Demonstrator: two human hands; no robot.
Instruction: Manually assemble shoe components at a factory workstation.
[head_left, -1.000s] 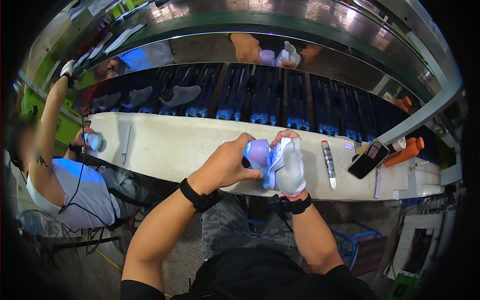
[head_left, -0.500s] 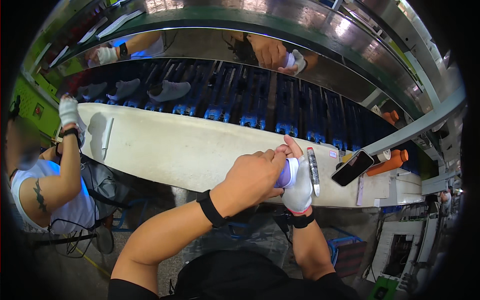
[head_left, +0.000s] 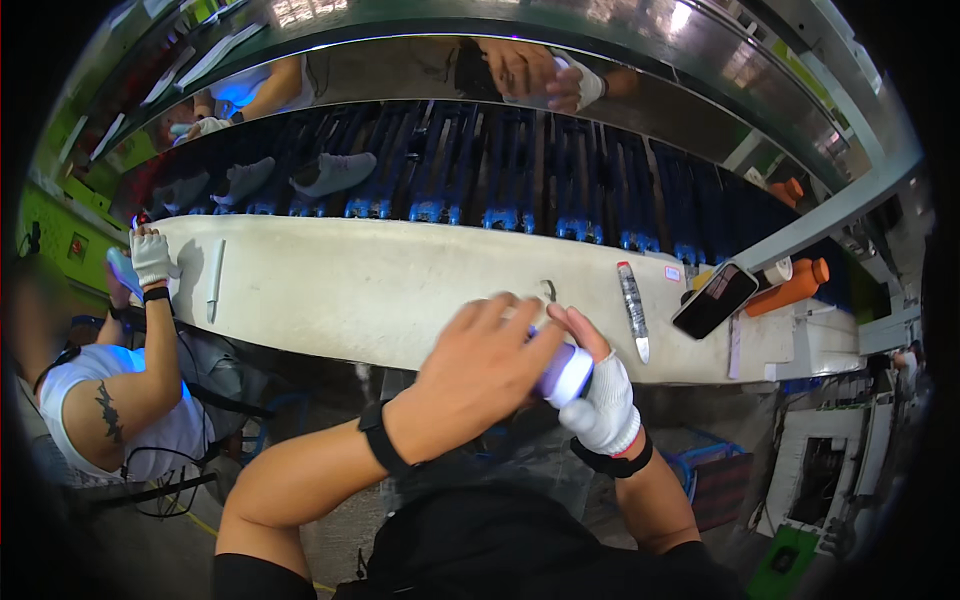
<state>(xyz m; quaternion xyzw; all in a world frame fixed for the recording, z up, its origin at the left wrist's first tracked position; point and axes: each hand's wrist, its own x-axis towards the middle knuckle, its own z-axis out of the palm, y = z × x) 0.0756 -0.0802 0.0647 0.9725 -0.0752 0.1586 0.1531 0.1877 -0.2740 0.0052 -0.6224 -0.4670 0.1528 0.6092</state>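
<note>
My bare left hand [head_left: 478, 372] wraps over a lavender-and-white shoe part [head_left: 566, 374] at the near edge of the long white workbench [head_left: 400, 290]. My right hand [head_left: 600, 398], in a white glove, grips the same piece from below and to the right. Most of the piece is hidden under my left fingers. A black band sits on each wrist.
On the bench lie a silver pen-like tool [head_left: 633, 308], a dark phone [head_left: 715, 299], an orange bottle [head_left: 790, 289] and a white marker [head_left: 215, 280]. A gloved co-worker [head_left: 120, 390] sits at the left end. Beyond runs a dark conveyor [head_left: 520, 170] with pale shoes [head_left: 335, 172].
The view has swung left and down. Both my hands, still together on the lavender piece, have come nearer the bench's front edge. The co-worker's raised arm has come down to the bench.
</note>
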